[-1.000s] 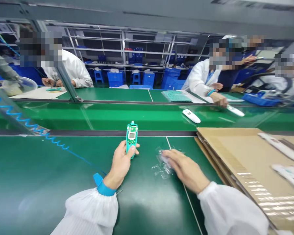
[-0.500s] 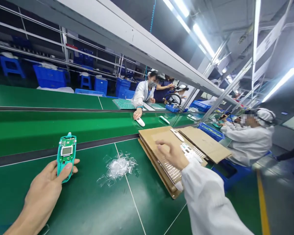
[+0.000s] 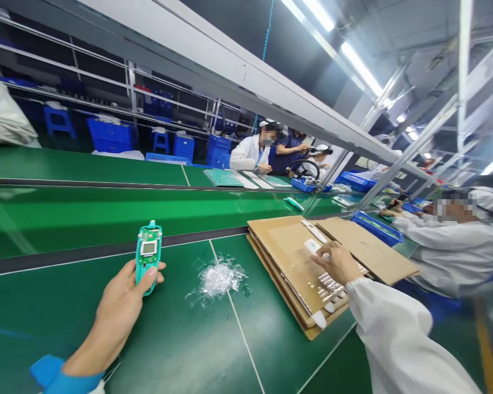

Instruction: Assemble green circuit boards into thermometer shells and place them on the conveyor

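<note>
A long green conveyor workbench (image 3: pixel 57 306) fills the lower view, with a second green belt beyond a dark divider strip. On its right lies a layered stack of flat brown cardboard sheets (image 3: pixel 290 249), with a separate brown cardboard sheet (image 3: pixel 370 246) beside it, its edge overlapping the stack. Two slim white plastic handsets sit on the stack: one lies alone (image 3: pixel 314 231), and the other (image 3: pixel 312 246) sits just beside the right hand (image 3: pixel 337 262). Those curled fingers (image 3: pixel 326 257) bend down over the cardboard, but whether they have hold of anything I cannot tell. More white pieces lie in a row below that hand, too small to count. The left hand (image 3: pixel 115 317) is closed around a teal plastic handset shell with a green circuit board (image 3: pixel 149 257), its thumb across the lower end, above the bench near the belt's edge. One crumpled clear plastic bag (image 3: pixel 219 279) lies on the bench between the hands. Farther right, a blue plastic tray (image 3: pixel 377 228) holds green items. Two co-workers in white coats (image 3: pixel 246 153) (image 3: pixel 456 257) sit across and to the right
</note>
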The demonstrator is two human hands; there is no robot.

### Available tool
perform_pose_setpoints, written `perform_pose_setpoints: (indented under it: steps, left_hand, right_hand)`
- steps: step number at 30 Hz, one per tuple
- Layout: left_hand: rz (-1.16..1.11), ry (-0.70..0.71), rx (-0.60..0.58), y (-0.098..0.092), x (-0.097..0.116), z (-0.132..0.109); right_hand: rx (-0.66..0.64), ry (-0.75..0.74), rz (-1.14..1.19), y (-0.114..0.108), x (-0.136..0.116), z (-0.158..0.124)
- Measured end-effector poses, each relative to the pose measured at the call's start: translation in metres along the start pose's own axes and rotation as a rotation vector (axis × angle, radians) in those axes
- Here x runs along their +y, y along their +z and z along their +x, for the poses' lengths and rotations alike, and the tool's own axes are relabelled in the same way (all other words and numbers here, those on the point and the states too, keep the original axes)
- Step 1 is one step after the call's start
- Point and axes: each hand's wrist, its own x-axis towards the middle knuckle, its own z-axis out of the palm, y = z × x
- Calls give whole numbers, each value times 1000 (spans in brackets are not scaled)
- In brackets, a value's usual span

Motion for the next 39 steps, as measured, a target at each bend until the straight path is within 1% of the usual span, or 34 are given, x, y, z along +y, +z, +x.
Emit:
perform_pose_setpoints:
  steps: [1,3,5,8,10,12,13,15,16,18,22,25,28,31,33,35,37,39]
  left_hand:
    - [-20,21,-1,1,1,-1]
    - [-62,59,-4,4,1,-1]
    - [-105,80,-10,5,0,-1]
    - [-177,92,-14,6,-1,0]
    - [-185,102,-5,7,-1,-1]
    - [-158,107,24,7,1,-2]
    - [-149,106,44,8,2,-3]
    - [-152,96,79,9,5,-5]
    - [-162,89,89,9,6,-6]
    - [-166,77,98,9,9,-7]
    - [-75,87,117,7,13,-12]
    - [4,102,100,7,15,-17]
    - [107,114,80,9,14,-20]
    - [197,99,95,12,13,-22]
    - [246,125,92,13,14,-22]
    - [318,170,91,13,16,-24]
    - [406,211,109,15,19,-27]
    - [482,265,125,17,20,-30]
  right_hand:
    - [-6,-10,55,0,-14,4]
    - [-78,-18,280,4,-53,9]
    - [-194,-39,622,13,-103,9]
    - [-349,-75,1152,34,-187,-1]
    - [-529,-62,1472,50,-237,-10]
    - [-756,-59,1728,68,-277,-19]
    - [-848,-68,1829,76,-293,-24]
    - [-966,-98,1980,91,-314,-31]
    - [-1007,-113,2030,96,-320,-35]
    - [-1082,-137,2089,104,-324,-40]
    - [-1203,-175,2103,106,-316,-47]
    - [-1264,-194,2080,102,-313,-53]
    - [-1265,-211,2031,99,-318,-59]
    - [-1214,-170,1988,99,-325,-63]
    - [-1149,-111,1974,101,-327,-62]
    - [-1022,-19,1955,103,-327,-58]
    - [-857,107,1950,105,-325,-52]
    - [-730,222,2002,105,-324,-47]
